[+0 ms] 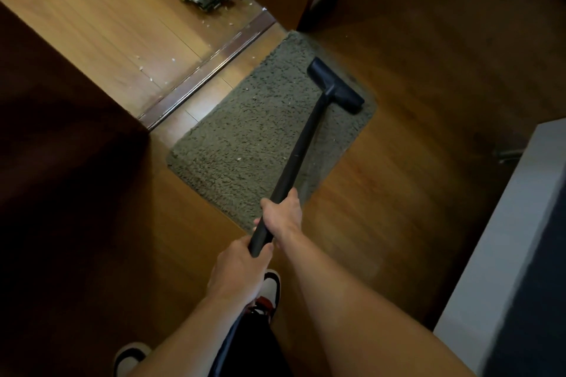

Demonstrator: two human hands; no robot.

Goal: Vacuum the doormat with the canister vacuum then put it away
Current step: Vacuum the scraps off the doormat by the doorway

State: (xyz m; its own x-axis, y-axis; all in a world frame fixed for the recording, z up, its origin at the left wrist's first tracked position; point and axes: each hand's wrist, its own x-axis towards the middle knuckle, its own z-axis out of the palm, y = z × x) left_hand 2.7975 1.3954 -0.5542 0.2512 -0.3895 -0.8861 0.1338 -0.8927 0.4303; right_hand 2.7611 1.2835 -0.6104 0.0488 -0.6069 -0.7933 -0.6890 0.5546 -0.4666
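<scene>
The vacuuming step is in hand, and judging by the mat it is not finished. The black floor head point(335, 86) sits flat on the grey-brown doormat point(245, 144) at its far right end, right of centre in the frame, close to the mat's edge. The doormat itself lies at an angle across the middle of the picture on the wooden floor point(382, 193), just beside the dark threshold strip point(211, 70). A few pale specks point(239, 158) show on the pile in the middle of the mat, to the left of the wand point(301, 144), so the next move probably calls for drawing the head back toward the lower part of the frame. After that it would need to shift left in overlapping passes until that strip and the left end are covered. More crumbs lie on the floor beyond the threshold, upper left, but they are off the mat. Both hands hold the wand. The right hand point(283, 213) is wrapped round it higher up, arm stretched out long from the lower right corner. The left hand point(240, 263) grips the near end just below, fingers curled round the tube and the forearm coming up from the bottom centre. The canister is out of view, so putting it away looks some way off.
</scene>
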